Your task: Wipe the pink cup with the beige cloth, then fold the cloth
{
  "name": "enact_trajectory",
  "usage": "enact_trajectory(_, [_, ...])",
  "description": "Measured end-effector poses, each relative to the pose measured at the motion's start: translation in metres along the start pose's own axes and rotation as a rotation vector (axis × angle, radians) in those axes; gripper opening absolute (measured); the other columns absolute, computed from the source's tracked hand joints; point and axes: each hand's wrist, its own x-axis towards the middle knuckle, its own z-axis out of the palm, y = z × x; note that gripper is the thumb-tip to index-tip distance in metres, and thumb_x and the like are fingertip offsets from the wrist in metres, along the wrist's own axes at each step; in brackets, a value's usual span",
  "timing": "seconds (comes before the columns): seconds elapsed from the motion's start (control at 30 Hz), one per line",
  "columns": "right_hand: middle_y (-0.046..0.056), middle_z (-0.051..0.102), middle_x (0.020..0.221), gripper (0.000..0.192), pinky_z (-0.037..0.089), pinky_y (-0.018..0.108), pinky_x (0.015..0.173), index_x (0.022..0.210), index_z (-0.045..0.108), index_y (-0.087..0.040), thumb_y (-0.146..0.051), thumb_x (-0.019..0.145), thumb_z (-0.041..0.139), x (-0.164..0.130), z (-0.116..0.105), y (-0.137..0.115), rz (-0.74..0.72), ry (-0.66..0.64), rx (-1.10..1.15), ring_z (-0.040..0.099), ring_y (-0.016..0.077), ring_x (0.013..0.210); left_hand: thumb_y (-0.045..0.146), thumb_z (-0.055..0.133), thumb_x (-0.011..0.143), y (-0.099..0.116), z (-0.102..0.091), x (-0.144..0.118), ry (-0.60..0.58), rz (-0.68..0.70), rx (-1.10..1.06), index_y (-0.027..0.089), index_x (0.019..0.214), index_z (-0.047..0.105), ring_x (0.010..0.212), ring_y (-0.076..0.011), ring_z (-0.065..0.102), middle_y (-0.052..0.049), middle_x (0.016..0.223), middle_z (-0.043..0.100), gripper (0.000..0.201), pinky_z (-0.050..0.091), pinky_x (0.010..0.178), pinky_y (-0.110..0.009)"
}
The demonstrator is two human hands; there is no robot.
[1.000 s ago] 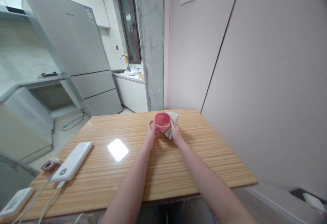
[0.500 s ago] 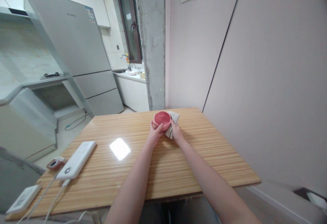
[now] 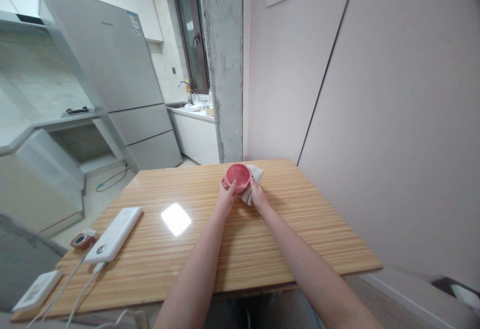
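A pink bowl [image 3: 238,175] is held over the far part of the wooden table, its opening tilted toward me. My left hand [image 3: 227,196] grips its left side, with the thumb over the near rim. On the other side, my right hand [image 3: 258,193] is closed on a light grey cloth [image 3: 255,172] pressed against the bowl's right side. Part of the cloth hangs below the bowl between the hands. The fingers behind the bowl and cloth are hidden.
On the table's [image 3: 300,229] left lie a white power bank [image 3: 114,234] with cables, a small reddish-brown device [image 3: 83,240] and a white box-like item [image 3: 37,290]. A concrete pillar [image 3: 227,69] and a pale wall [image 3: 393,119] stand beyond. A fridge [image 3: 101,54] is at left.
The bowl has tilted slightly more toward me, and the left hand has shifted a little on its side. The cloth stays at the bowl's right.
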Motion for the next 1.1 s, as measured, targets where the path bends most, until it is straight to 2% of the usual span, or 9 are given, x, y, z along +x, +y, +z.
enact_trajectory(0.13, [0.005,0.067,0.117,0.053,0.041,0.034,0.102,0.108,0.067,-0.019,-0.061,0.079,0.05,0.003,-0.002,-0.003,-0.032,0.069,0.091,0.056,0.0217,0.118,0.057,0.063,0.075,0.002,-0.003,0.004,0.028,-0.081,0.047,0.022,0.12,0.038,0.078,-0.0156,0.066,-0.012,0.111,0.062,0.062,0.054,0.061,-0.026])
enact_trajectory(0.2, [0.005,0.067,0.116,0.052,0.04,0.035,0.103,0.107,0.067,-0.019,-0.059,0.079,0.051,0.007,-0.004,-0.004,-0.033,0.082,0.106,0.057,0.0221,0.118,0.056,0.065,0.074,0.003,-0.004,0.004,0.046,-0.111,0.068,0.022,0.122,0.038,0.074,-0.0145,0.065,-0.011,0.107,0.062,0.065,0.053,0.059,-0.025])
enact_trajectory(0.37, [0.006,0.072,0.105,0.053,0.043,0.035,0.099,0.102,0.069,-0.019,-0.063,0.077,0.05,0.007,-0.004,0.003,0.03,0.059,0.037,0.06,0.0232,0.113,0.038,0.074,0.072,0.006,-0.002,0.0,0.009,-0.1,0.025,0.029,0.13,0.036,0.094,-0.0173,0.065,-0.009,0.124,0.057,0.07,0.055,0.067,-0.024])
enact_trajectory(0.5, [0.007,0.071,0.107,0.06,0.044,0.034,0.098,0.103,0.068,-0.019,-0.068,0.076,0.049,0.0,0.003,0.007,0.032,0.022,0.01,0.061,0.0225,0.111,0.031,0.074,0.073,0.01,0.001,-0.001,0.073,-0.027,-0.034,0.027,0.127,0.039,0.107,-0.0198,0.062,-0.008,0.126,0.058,0.065,0.055,0.079,-0.027])
enact_trajectory(0.6, [0.008,0.07,0.109,0.061,0.045,0.033,0.098,0.104,0.067,-0.018,-0.069,0.076,0.047,-0.004,0.005,0.003,0.034,0.065,0.017,0.061,0.0222,0.111,0.031,0.076,0.071,0.011,0.003,-0.001,0.099,-0.029,-0.045,0.026,0.123,0.038,0.108,-0.0213,0.062,-0.01,0.125,0.058,0.065,0.056,0.081,-0.031])
enact_trajectory(0.73, [0.006,0.071,0.108,0.057,0.046,0.032,0.097,0.101,0.067,-0.02,-0.067,0.078,0.045,-0.002,0.002,-0.005,-0.009,0.1,0.037,0.061,0.0215,0.111,0.04,0.072,0.074,0.008,0.005,-0.001,0.004,-0.091,-0.053,0.022,0.117,0.044,0.107,-0.0259,0.062,-0.013,0.126,0.057,0.055,0.057,0.079,-0.04])
enact_trajectory(0.83, [0.005,0.07,0.111,0.056,0.046,0.033,0.098,0.105,0.066,-0.021,-0.065,0.078,0.046,0.0,0.001,-0.006,-0.053,0.059,0.06,0.061,0.0212,0.112,0.032,0.077,0.069,0.006,0.005,-0.003,-0.071,-0.077,-0.042,0.019,0.117,0.049,0.11,-0.0262,0.06,-0.013,0.124,0.059,0.056,0.056,0.085,-0.039])
enact_trajectory(0.97, [0.005,0.069,0.114,0.057,0.044,0.034,0.101,0.108,0.065,-0.022,-0.067,0.076,0.049,-0.002,0.004,-0.002,-0.026,-0.004,0.055,0.06,0.0213,0.113,0.026,0.077,0.068,0.005,0.004,-0.004,-0.009,0.045,-0.04,0.021,0.119,0.05,0.116,-0.0244,0.056,-0.01,0.127,0.057,0.058,0.053,0.091,-0.036])
enact_trajectory(1.1, [0.006,0.069,0.113,0.056,0.042,0.034,0.103,0.107,0.066,-0.022,-0.067,0.077,0.05,-0.006,0.008,-0.001,-0.004,0.006,0.002,0.057,0.0221,0.117,0.028,0.076,0.071,0.008,0.003,-0.003,0.037,0.108,-0.025,0.023,0.119,0.047,0.119,-0.0218,0.055,-0.009,0.131,0.054,0.056,0.052,0.092,-0.033])
